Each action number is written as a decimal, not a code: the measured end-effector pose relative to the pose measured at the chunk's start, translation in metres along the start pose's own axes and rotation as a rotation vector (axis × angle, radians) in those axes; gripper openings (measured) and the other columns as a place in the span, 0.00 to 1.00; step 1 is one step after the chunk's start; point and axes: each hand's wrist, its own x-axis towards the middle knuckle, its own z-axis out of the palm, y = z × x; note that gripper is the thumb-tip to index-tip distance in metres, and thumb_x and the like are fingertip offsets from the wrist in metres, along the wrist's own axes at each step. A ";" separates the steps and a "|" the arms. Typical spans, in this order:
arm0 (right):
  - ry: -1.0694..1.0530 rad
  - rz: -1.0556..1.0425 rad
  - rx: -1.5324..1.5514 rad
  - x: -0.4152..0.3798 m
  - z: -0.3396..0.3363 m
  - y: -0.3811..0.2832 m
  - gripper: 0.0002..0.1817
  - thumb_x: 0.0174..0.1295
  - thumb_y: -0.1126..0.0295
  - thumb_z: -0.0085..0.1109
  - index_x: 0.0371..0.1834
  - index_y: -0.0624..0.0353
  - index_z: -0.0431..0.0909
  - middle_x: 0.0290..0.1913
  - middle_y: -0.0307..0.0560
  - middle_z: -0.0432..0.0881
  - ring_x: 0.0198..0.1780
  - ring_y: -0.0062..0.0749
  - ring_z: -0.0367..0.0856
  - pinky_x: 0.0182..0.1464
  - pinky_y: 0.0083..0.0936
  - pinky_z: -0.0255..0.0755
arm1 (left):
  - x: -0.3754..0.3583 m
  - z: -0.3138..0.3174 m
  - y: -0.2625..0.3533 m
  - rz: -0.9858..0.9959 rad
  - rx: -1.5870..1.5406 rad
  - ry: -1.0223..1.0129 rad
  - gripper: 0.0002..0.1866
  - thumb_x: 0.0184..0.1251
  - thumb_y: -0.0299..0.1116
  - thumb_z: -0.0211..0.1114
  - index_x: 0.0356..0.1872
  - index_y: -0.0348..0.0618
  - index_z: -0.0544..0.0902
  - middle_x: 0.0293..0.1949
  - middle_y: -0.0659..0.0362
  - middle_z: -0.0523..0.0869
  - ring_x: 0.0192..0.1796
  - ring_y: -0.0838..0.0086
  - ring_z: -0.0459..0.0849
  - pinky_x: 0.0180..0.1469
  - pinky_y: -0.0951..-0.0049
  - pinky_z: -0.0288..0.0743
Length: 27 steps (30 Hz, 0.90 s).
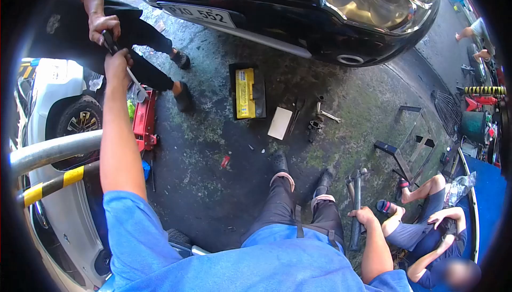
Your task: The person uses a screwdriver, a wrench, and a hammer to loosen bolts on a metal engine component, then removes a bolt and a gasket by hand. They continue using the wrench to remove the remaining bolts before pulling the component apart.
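My left hand (118,68) reaches far out and is closed around a long tool (136,85) with a pale metal shaft. The tool's dark handle end sticks out above my fist, where another person's hand (104,27) touches it. I cannot make out the tool's exact kind. Low at my right side, my right hand (365,216) grips a hammer (357,196), its metal head pointing away from me. A second, thinner handle seems to lie beside it. My feet stand on the stained concrete floor between the two hands.
A black car (266,25) stands ahead. On the floor lie a yellow-and-black battery (246,94), a white box (280,123), metal parts and wrenches (328,114). A metal frame (408,151) and a seated person (426,222) are right; a red floor jack (144,119) and striped rail (58,183) left.
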 end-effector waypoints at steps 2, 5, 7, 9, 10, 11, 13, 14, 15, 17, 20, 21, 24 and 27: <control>-0.005 0.013 -0.007 -0.004 -0.010 0.007 0.31 0.47 0.55 0.79 0.49 0.68 0.88 0.47 0.59 0.91 0.49 0.44 0.90 0.53 0.38 0.81 | -0.063 0.020 -0.002 -0.033 -0.186 -0.013 0.11 0.78 0.36 0.63 0.50 0.42 0.74 0.33 0.62 0.79 0.31 0.75 0.79 0.36 0.72 0.78; 0.005 -0.068 -0.104 0.053 -0.034 0.007 0.31 0.47 0.55 0.78 0.49 0.68 0.87 0.47 0.60 0.91 0.50 0.45 0.90 0.53 0.39 0.81 | -0.151 0.060 -0.008 0.001 -0.145 -0.065 0.13 0.80 0.41 0.63 0.51 0.42 0.76 0.35 0.62 0.80 0.35 0.78 0.79 0.39 0.75 0.73; 0.024 -0.087 -0.125 0.060 -0.061 0.020 0.30 0.47 0.55 0.78 0.47 0.69 0.88 0.44 0.60 0.91 0.48 0.45 0.90 0.53 0.38 0.81 | -0.217 0.083 -0.022 -0.020 0.142 -0.106 0.16 0.76 0.42 0.68 0.48 0.38 0.81 0.38 0.63 0.81 0.41 0.78 0.75 0.47 0.70 0.70; 0.037 -0.160 -0.161 0.097 -0.076 0.039 0.28 0.47 0.54 0.78 0.44 0.69 0.88 0.40 0.57 0.91 0.44 0.43 0.90 0.49 0.37 0.81 | -0.292 0.116 -0.028 -0.082 0.306 -0.186 0.18 0.71 0.39 0.72 0.52 0.37 0.83 0.43 0.61 0.84 0.45 0.75 0.78 0.54 0.68 0.71; 0.036 -0.181 -0.218 0.119 -0.086 0.042 0.28 0.46 0.53 0.78 0.43 0.68 0.88 0.40 0.59 0.91 0.44 0.44 0.91 0.50 0.38 0.81 | -0.320 0.131 -0.058 -0.080 0.193 -0.202 0.18 0.67 0.33 0.73 0.54 0.38 0.82 0.44 0.61 0.85 0.47 0.74 0.81 0.56 0.70 0.73; 0.046 -0.186 -0.230 0.142 -0.096 0.042 0.28 0.46 0.53 0.78 0.43 0.68 0.89 0.40 0.59 0.91 0.44 0.44 0.91 0.51 0.38 0.82 | -0.352 0.148 -0.070 -0.143 0.214 -0.233 0.18 0.64 0.28 0.74 0.53 0.38 0.81 0.45 0.60 0.86 0.49 0.73 0.83 0.58 0.70 0.75; 0.046 -0.162 -0.244 0.172 -0.111 0.046 0.29 0.45 0.53 0.78 0.43 0.68 0.89 0.40 0.60 0.91 0.45 0.45 0.91 0.52 0.38 0.82 | -0.406 0.187 -0.114 -0.238 0.220 -0.276 0.13 0.65 0.27 0.74 0.48 0.38 0.82 0.40 0.61 0.87 0.42 0.75 0.84 0.50 0.69 0.78; 0.057 -0.210 -0.260 0.190 -0.118 0.050 0.29 0.45 0.53 0.78 0.41 0.70 0.88 0.39 0.60 0.91 0.45 0.48 0.92 0.50 0.38 0.83 | -0.432 0.206 -0.137 -0.303 0.131 -0.245 0.11 0.67 0.28 0.74 0.46 0.37 0.83 0.38 0.61 0.87 0.37 0.76 0.84 0.44 0.71 0.79; 0.101 -0.243 -0.266 0.211 -0.122 0.057 0.28 0.46 0.54 0.78 0.39 0.70 0.88 0.39 0.62 0.91 0.45 0.47 0.92 0.49 0.39 0.83 | -0.454 0.228 -0.163 -0.369 0.065 -0.214 0.11 0.68 0.30 0.73 0.45 0.36 0.84 0.38 0.61 0.87 0.35 0.76 0.84 0.42 0.72 0.80; 0.156 -0.244 -0.242 0.242 -0.129 0.058 0.26 0.46 0.55 0.77 0.39 0.70 0.89 0.38 0.62 0.91 0.44 0.47 0.92 0.49 0.39 0.84 | -0.488 0.260 -0.222 -0.424 -0.053 -0.191 0.12 0.69 0.31 0.75 0.47 0.38 0.82 0.39 0.61 0.86 0.36 0.76 0.85 0.43 0.73 0.83; 0.226 -0.268 -0.231 0.301 -0.134 0.051 0.26 0.45 0.57 0.76 0.37 0.73 0.88 0.37 0.64 0.90 0.43 0.49 0.92 0.50 0.40 0.84 | -0.515 0.311 -0.311 -0.491 -0.190 -0.120 0.18 0.67 0.26 0.75 0.54 0.39 0.79 0.49 0.56 0.83 0.48 0.68 0.85 0.50 0.64 0.87; 0.244 -0.278 -0.212 0.327 -0.132 0.050 0.26 0.45 0.57 0.76 0.36 0.73 0.88 0.38 0.65 0.89 0.43 0.50 0.92 0.51 0.40 0.84 | -0.520 0.327 -0.335 -0.495 -0.220 -0.120 0.19 0.67 0.25 0.75 0.55 0.39 0.78 0.50 0.55 0.83 0.50 0.67 0.85 0.51 0.63 0.87; 0.311 -0.301 -0.198 0.408 -0.122 0.048 0.27 0.47 0.57 0.74 0.43 0.73 0.87 0.50 0.70 0.84 0.52 0.57 0.88 0.57 0.42 0.82 | -0.526 0.369 -0.407 -0.496 -0.273 -0.112 0.15 0.69 0.26 0.73 0.52 0.37 0.79 0.45 0.57 0.84 0.45 0.71 0.86 0.48 0.69 0.86; 0.390 -0.375 -0.162 0.486 -0.111 0.053 0.28 0.49 0.56 0.73 0.43 0.73 0.86 0.50 0.71 0.83 0.53 0.59 0.87 0.58 0.43 0.80 | -0.527 0.402 -0.458 -0.481 -0.303 -0.071 0.13 0.69 0.26 0.73 0.49 0.37 0.79 0.41 0.58 0.84 0.39 0.76 0.84 0.43 0.74 0.84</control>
